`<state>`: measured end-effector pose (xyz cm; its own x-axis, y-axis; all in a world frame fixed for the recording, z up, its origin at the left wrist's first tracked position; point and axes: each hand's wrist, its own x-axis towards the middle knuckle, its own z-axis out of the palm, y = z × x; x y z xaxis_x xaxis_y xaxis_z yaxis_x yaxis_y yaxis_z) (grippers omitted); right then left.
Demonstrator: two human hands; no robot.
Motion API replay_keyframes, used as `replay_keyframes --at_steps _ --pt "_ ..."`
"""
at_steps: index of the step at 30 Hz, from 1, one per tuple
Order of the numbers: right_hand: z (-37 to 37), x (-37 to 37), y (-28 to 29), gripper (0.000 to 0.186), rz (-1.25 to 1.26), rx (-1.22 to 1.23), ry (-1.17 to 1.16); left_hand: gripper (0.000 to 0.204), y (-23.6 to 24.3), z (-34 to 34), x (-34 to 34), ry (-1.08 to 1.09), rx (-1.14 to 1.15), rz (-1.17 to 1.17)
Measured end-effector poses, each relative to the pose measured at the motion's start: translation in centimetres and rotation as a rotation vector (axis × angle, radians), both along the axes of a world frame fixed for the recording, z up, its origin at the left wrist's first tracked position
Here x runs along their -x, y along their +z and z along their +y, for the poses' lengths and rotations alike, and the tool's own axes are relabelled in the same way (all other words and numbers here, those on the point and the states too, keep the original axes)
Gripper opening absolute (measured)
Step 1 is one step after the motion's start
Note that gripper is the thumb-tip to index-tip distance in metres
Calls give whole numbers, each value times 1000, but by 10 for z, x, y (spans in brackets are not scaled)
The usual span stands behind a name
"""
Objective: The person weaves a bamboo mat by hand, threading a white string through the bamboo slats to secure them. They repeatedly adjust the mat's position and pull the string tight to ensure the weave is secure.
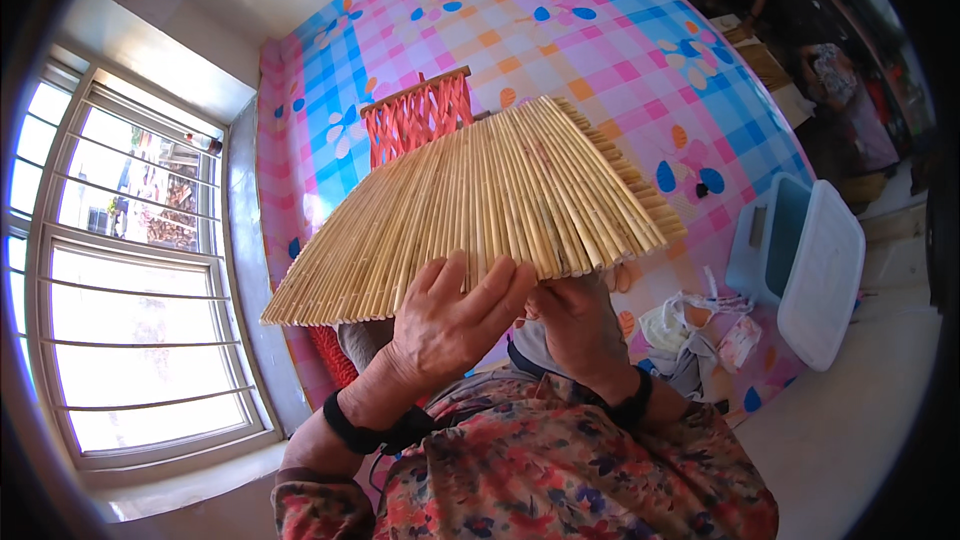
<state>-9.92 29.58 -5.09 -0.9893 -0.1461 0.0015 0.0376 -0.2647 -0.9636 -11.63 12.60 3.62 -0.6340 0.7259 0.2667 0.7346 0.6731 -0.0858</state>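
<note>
A mat of straw-coloured reed sticks (480, 190), laid side by side, spreads in front of me over my lap. At its near edge my left hand (450, 315) is closed on it, with the fingers bent over the stick ends and the thumb hidden. Just right of it, my right hand (580, 325) is closed in a pinch below the same edge; its fingertips are partly covered, and I cannot make out what is between them. Past the mat's far left side, a red woven-strip piece (415, 120) hangs from a wooden bar (440, 83).
A checked, flowered cover (600, 50) lies beneath everything. At the right stand a blue-grey plastic bin (765, 235) and its pale lid (825, 275), beside crumpled cloths (685, 330). A barred window (150, 270) fills the left. Two people sit at the far right.
</note>
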Motion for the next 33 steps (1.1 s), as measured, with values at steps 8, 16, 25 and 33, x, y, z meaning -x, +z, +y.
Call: replay_keyframes --at_steps 8,16,25,33 --pt "17 -1 -12 19 138 -194 121 51 -14 -1 -5 4 -57 96" --pt "25 -22 -15 24 -38 -76 198 49 -20 -1 -7 -28 -92 104" --pt "19 -25 -33 25 -90 84 235 43 -17 1 -8 -18 -87 94" --pt "13 -29 -38 26 -16 45 129 39 -20 3 -7 -6 -91 109"
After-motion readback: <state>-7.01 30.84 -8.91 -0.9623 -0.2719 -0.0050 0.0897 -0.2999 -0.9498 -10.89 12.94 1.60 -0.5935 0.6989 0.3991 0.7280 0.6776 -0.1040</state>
